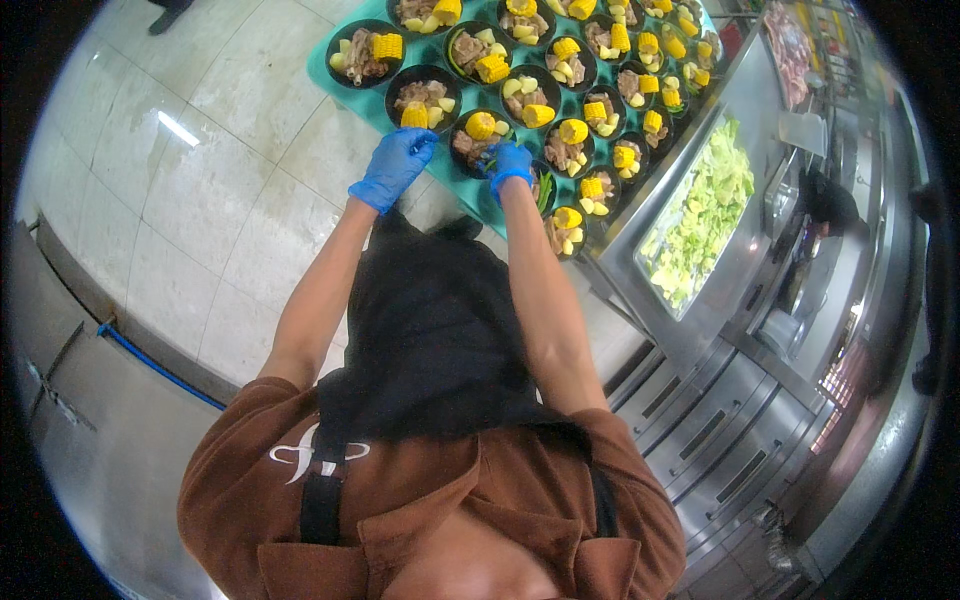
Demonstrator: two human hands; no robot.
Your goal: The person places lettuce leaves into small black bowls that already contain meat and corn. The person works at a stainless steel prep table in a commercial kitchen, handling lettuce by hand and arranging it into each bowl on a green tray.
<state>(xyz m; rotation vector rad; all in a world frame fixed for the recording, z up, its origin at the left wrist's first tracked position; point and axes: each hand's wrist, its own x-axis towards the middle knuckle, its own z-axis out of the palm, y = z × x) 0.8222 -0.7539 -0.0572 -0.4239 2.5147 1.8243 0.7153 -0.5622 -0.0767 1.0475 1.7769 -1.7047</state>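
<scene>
Both my hands wear blue gloves and reach over a teal table (350,98) covered with black bowls of meat, potato pieces and corn. My right hand (508,165) is down at a near bowl (457,146), its fingers bent around bits of green vegetable at the bowl's edge; the fingertips are partly hidden. A yellow corn piece (481,125) lies in that bowl just beyond the fingers. To its left, my left hand (395,170) hovers by the table edge with fingers pinched together. What it holds, if anything, does not show. More green strips (543,190) show in a bowl below my right hand.
At right, a steel counter (625,245) carries a tray of cut green leaves (705,210), with raw-looking meat (787,55) farther back. Steel drawers (700,430) sit below. A person in dark clothing (830,205) is at far right. Tiled floor (230,130) extends left.
</scene>
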